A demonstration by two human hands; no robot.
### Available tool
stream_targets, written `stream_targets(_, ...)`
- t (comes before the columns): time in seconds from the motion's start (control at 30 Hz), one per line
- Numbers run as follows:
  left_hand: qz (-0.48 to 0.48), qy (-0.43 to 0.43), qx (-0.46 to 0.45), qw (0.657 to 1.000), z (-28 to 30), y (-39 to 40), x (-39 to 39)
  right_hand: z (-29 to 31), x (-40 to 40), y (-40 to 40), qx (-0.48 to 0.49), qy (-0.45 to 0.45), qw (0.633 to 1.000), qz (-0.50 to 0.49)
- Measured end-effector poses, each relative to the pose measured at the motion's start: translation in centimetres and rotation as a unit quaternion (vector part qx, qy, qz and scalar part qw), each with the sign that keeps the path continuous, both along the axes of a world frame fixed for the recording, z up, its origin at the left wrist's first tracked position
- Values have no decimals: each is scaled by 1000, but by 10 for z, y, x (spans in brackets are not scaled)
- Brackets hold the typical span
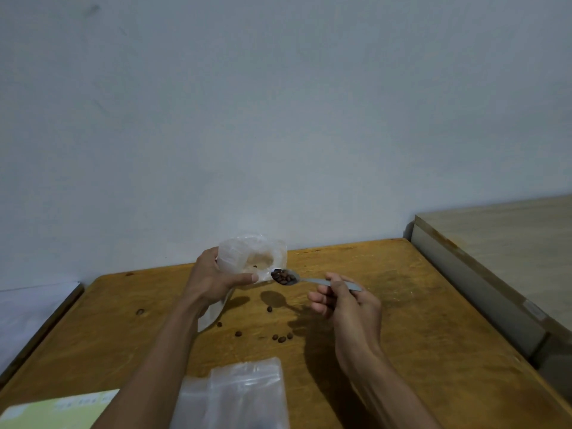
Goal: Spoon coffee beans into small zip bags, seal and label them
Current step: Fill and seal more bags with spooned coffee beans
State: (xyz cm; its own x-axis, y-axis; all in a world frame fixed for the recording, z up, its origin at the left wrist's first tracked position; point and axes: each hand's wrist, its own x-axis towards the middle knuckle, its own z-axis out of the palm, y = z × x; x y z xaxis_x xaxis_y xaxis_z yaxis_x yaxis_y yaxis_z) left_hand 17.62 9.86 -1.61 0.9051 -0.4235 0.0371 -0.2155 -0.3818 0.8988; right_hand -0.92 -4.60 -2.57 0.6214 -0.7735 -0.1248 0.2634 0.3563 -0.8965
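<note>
Nearest the lens we find a stack of empty zip bags (pixel 235 394) lying flat at the near edge of the wooden table (pixel 418 305), with a pale green sheet (pixel 58 408) to its left, possibly the labels, though its print is too blurred to read. We see no sealed or labelled bag anywhere in view.

Further out, the left hand (pixel 213 280) is closed on a clear bag (pixel 250 255), thumb across the front, holding it up with its mouth toward the spoon. The bag appears almost empty; we make out a bean or two inside at most. The right hand (pixel 343 301) is pinched on the handle of a metal spoon (pixel 297 278), whose bowl carries a load of coffee beans (pixel 283 277) and sits right at the bag's opening. The hands are apart, joined only by spoon meeting bag.

Several loose beans (pixel 280 338) lie scattered on the table below the hands.

We judge the task to be at an early stage: filling of this bag has barely begun, and sealing, labelling and the remaining bags are all outstanding. The bean supply is not in view.
</note>
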Motion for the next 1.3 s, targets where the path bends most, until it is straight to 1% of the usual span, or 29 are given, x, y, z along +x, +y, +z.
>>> stream_targets(0.13,19,-4,0,1000,-3,4,7,4,-2,2,-4,2,1000,2)
stream_targets(0.3,42,-42,0,998,-7,20,-6,19,-4,8,-4,-13,1000,9)
stream_targets(0.47,49,-84,-21,995,-1,37,-29,46,0,19,-23,-42,999,24)
stream_targets(0.57,57,-99,-7,993,4,41,-38,64,4,28,-45,-57,996,57)
stream_targets(0.7,34,-114,18,993,14,42,-53,77,12,42,-93,-47,991,83)
stream_targets(0.77,23,-115,28,993,16,42,-57,79,14,49,-140,-29,985,94)
stream_targets(0.83,24,-105,26,994,15,42,-60,79,14,53,-239,1,966,101)
stream_targets(0.9,29,-86,20,996,15,42,-61,79,12,55,-382,35,918,102)
stream_targets(0.93,29,-79,15,996,14,42,-60,79,11,55,-438,47,892,104)
stream_targets(0.97,27,-74,11,997,14,42,-61,80,9,55,-473,52,873,110)
stream_targets(1.0,26,-69,6,997,14,41,-61,80,8,54,-489,53,863,115)
stream_targets(1.07,23,-61,-3,998,15,39,-63,81,6,52,-503,54,855,113)
stream_targets(1.13,18,-58,-11,998,16,35,-65,81,3,47,-498,51,859,106)
stream_targets(1.17,14,-57,-17,998,17,34,-67,80,2,45,-482,42,869,103)
stream_targets(1.23,9,-52,-26,998,18,29,-70,77,-2,37,-414,16,906,84)
stream_targets(1.3,8,-48,-30,998,18,25,-72,74,-6,25,-328,-12,943,46)
